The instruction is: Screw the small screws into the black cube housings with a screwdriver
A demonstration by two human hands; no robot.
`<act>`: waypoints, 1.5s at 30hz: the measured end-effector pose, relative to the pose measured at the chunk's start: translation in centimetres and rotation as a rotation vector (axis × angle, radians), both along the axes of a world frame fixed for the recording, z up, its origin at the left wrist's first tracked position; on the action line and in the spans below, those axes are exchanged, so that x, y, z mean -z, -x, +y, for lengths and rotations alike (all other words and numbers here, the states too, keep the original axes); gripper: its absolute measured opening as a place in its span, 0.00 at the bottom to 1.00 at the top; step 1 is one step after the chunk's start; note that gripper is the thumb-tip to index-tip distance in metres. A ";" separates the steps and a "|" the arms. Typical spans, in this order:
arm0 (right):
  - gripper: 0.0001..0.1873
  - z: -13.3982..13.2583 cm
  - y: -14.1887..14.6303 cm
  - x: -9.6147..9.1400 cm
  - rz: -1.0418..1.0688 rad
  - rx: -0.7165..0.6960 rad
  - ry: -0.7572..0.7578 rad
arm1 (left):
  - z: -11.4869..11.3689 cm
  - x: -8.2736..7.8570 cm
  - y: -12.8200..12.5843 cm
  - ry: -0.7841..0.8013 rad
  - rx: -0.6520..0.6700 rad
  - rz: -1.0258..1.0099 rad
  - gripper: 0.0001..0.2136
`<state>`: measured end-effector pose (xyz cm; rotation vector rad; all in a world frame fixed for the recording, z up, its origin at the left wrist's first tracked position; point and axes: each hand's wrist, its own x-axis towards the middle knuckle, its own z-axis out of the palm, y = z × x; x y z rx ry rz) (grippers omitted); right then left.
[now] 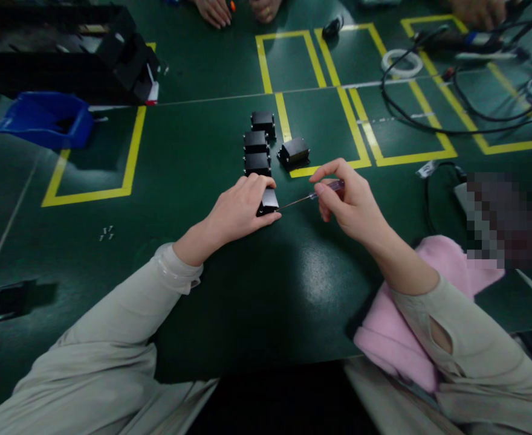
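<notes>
The left hand (pixel 243 203) lies over a small black box (pixel 269 198) near the middle of the green bench (pixel 293 302), its grip closed around the box, with fingers over the far side and the thumb along the near edge. Taking that box as the clock's centre, the right hand (pixel 351 196) is at 3 o'clock, its grip pinching the translucent handle of a slim screwdriver (pixel 314 194). The shaft slants toward the box, its tip at the near right corner; whether it touches a screw there is too small to tell.

At 12 o'clock, 3 similar boxes (pixel 256 143) stand in a column, the nearest just beside the left fingers. 1 more box (pixel 294 150) sits apart at 1 o'clock, by a yellow tape outline (pixel 351 124). Loose screws (pixel 105 231) lie at 9 o'clock, well apart from the hands. A blue bin (pixel 78 130) is at 10 o'clock, in front of black trays (pixel 116 54). A pink cloth (pixel 388 344) lies under the right forearm at 4 o'clock. Between 1 and 2 o'clock is a white ring (pixel 408 74), with a black cable (pixel 447 132) near it. A co-worker's hands (pixel 214 11) rest at the far side, at 12 o'clock
</notes>
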<state>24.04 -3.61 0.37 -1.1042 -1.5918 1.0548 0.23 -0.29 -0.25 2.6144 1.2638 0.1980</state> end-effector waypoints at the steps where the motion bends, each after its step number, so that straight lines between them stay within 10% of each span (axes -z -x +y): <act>1: 0.07 0.0 0.0 0.0 0.002 0.000 -0.003 | 0.0 0.0 0.0 0.001 -0.004 0.001 0.24; 45: 0.09 0.0 -0.1 0.4 -0.020 0.054 -0.029 | 0.0 0.0 0.0 0.005 -0.001 0.001 0.25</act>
